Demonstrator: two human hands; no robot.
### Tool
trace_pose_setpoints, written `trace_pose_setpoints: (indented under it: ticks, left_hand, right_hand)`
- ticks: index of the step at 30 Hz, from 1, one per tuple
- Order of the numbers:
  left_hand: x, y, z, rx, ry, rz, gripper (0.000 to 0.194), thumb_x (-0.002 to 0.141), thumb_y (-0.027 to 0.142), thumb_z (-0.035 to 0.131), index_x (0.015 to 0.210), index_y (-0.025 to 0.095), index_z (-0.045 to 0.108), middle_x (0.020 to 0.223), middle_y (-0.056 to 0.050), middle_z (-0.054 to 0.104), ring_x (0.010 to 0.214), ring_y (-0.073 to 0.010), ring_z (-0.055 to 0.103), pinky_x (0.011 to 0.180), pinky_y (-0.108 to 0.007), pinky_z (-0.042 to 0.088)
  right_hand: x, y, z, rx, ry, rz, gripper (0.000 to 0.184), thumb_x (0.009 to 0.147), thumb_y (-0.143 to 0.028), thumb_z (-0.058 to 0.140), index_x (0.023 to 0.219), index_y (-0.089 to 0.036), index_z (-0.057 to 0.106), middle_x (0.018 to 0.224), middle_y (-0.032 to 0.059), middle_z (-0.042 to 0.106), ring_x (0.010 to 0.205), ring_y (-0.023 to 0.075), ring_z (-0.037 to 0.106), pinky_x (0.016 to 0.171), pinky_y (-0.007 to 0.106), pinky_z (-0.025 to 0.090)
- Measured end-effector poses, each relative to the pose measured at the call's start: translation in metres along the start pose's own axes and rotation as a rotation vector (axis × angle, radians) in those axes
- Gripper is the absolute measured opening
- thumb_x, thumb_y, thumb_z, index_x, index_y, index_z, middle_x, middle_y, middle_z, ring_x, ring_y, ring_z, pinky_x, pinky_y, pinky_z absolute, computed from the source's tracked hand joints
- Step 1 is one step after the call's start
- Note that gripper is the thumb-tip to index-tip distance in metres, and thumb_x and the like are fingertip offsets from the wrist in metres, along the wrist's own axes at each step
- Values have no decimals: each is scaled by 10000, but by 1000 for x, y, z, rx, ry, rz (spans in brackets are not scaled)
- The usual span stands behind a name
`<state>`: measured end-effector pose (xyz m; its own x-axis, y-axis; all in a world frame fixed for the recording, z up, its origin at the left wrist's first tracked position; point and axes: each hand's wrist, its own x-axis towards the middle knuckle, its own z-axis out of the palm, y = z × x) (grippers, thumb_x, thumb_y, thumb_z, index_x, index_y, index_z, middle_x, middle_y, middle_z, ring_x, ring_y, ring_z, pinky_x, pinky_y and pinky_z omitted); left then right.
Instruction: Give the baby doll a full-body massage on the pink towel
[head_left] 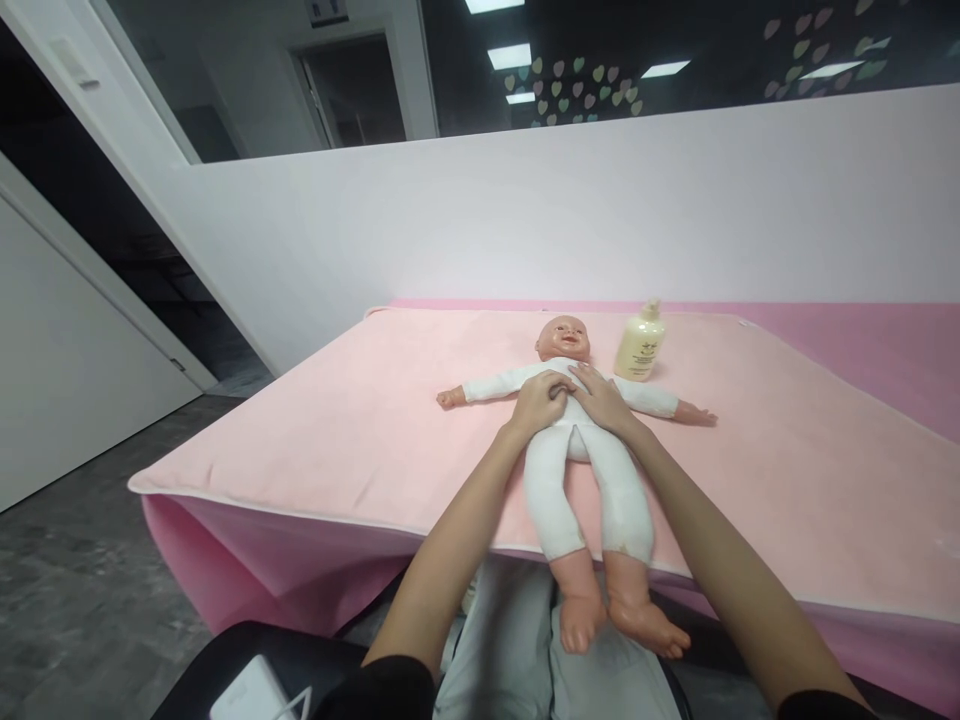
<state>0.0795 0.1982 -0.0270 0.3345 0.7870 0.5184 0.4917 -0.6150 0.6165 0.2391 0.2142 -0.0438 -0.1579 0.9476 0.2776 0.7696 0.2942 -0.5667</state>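
Observation:
A baby doll (581, 440) with a soft white cloth body lies on its back, its head away from me and its feet past the near table edge. Its arms stretch out to both sides. My left hand (543, 398) rests on the left of its torso, fingers curled in, and I see nothing held in them. On the doll's chest and belly my right hand (601, 398) lies flat with fingers extended. The two hands nearly meet at the middle of the torso. Beyond the doll's arm on the right stands a pale yellow pump bottle (640, 343).
A light pink mat (322, 430) covers the table over a darker pink cloth (862, 345). Behind it rises a white wall (480, 220) with a window above. A white device with a cable (251, 692) lies on a black seat at lower left. A door (67, 370) stands at left.

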Motion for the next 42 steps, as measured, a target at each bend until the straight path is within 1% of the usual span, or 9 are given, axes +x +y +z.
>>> trace_pose_setpoints:
  ticks: [6, 13, 16, 19, 23, 29, 34, 38, 42]
  left_hand:
    - [-3, 6, -3, 164, -243, 31, 437, 881, 407, 466, 1301, 298, 516, 1429, 3, 483, 1367, -187, 380, 1171, -426, 218]
    - [4, -1, 8, 321, -284, -173, 587, 894, 575, 348, 1434, 346, 337, 1560, -1, 241, 1463, -257, 139, 1154, -596, 34]
    - [7, -9, 7, 367, -227, -284, 638, 882, 618, 315, 1456, 342, 295, 1577, -20, 181, 1462, -307, 115, 1129, -637, 5]
    - [4, -26, -3, 444, -168, -410, 710, 880, 646, 246, 1478, 263, 272, 1561, -91, 232, 1451, -311, 165, 1155, -578, 14]
    - [-9, -54, -24, 641, -47, -436, 638, 914, 571, 228, 1415, 223, 411, 1507, -103, 360, 1440, -280, 209, 1172, -524, -23]
    - [-17, -72, -46, 748, 200, -556, 538, 915, 513, 304, 1262, 199, 569, 1451, -134, 431, 1380, -308, 307, 1157, -569, 32]
    - [-16, -74, -46, 727, 302, -637, 479, 914, 476, 336, 1199, 209, 613, 1433, -131, 449, 1352, -305, 347, 1150, -576, 93]
    - [-15, -73, -43, 683, 336, -668, 431, 910, 457, 358, 1162, 243, 634, 1400, -108, 493, 1344, -275, 366, 1152, -577, 87]
    - [-12, -75, -47, 580, 562, -788, 412, 896, 446, 396, 1217, 282, 595, 1504, -90, 357, 1428, -275, 229, 1141, -596, 95]
  right_hand:
    - [7, 9, -1, 1, 71, 62, 523, 932, -367, 303, 1415, -193, 405, 1476, 109, 364, 1383, 269, 315, 1128, 575, 198]
    - [3, 11, 2, -64, 113, 179, 553, 951, -455, 232, 1392, -180, 422, 1449, 119, 406, 1379, 251, 320, 1132, 594, -36]
    - [-2, 13, -1, -155, 156, 174, 577, 946, -494, 229, 1306, -145, 514, 1362, 151, 500, 1325, 276, 390, 1122, 605, -16]
    - [-8, 24, -10, -308, 230, 228, 596, 929, -517, 243, 1105, -112, 644, 1172, 188, 615, 1189, 324, 500, 1100, 632, -6]
    - [-16, 54, -30, -474, 308, 393, 652, 899, -534, 271, 1034, -38, 672, 1035, 251, 631, 1107, 394, 518, 1073, 662, 1]
    - [-23, 95, -59, -293, 393, 739, 585, 882, -495, 301, 1089, -91, 670, 1172, 265, 563, 1159, 417, 475, 1015, 716, 104]
    - [-17, 96, -66, -117, 542, 866, 364, 825, -344, 437, 1047, -179, 674, 1147, 170, 596, 1155, 343, 498, 1035, 630, 213]
    - [-12, 76, -70, 23, 776, 775, 316, 790, -256, 441, 1015, -202, 657, 1142, 114, 606, 1136, 286, 508, 1071, 571, 190]
    - [-14, 66, -70, 49, 861, 668, 310, 774, -241, 472, 1043, -204, 620, 1255, 107, 547, 1220, 294, 443, 1079, 580, 166]
